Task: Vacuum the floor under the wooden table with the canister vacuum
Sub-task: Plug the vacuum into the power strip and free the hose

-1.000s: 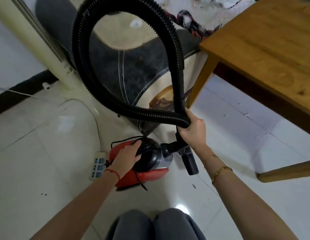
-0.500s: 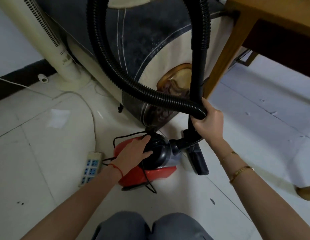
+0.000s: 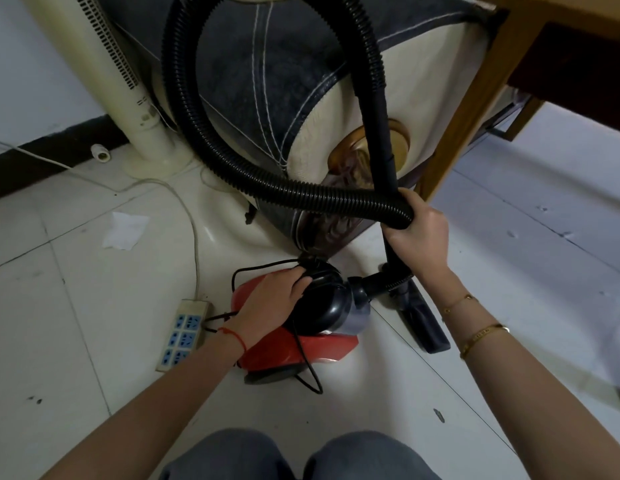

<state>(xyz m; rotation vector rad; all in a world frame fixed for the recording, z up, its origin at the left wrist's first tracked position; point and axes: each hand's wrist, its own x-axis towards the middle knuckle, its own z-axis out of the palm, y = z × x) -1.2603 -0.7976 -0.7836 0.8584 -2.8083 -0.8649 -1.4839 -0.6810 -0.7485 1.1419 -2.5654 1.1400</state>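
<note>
A red and black canister vacuum [image 3: 301, 348] sits on the white tile floor in front of my knees. My left hand [image 3: 270, 303] rests on its black top with the fingers lying over the dome. A black ribbed hose [image 3: 197, 133] loops up and back down to my right hand [image 3: 417, 233], which grips the hose together with the black wand. The floor nozzle [image 3: 423, 323] lies on the tiles just right of the canister. The wooden table [image 3: 475, 109] stands at the upper right, its leg close behind my right hand.
A white power strip [image 3: 184, 334] with the vacuum's black cord lies left of the canister. A cream tower fan [image 3: 128, 98] stands at the back left. A dark and beige rug [image 3: 284, 81] hangs behind the hose. A scrap of paper [image 3: 125, 230] lies on the floor.
The view has dropped lower and closer, so the table now sits at the upper right edge. Both hands keep their places on the canister and the hose.
</note>
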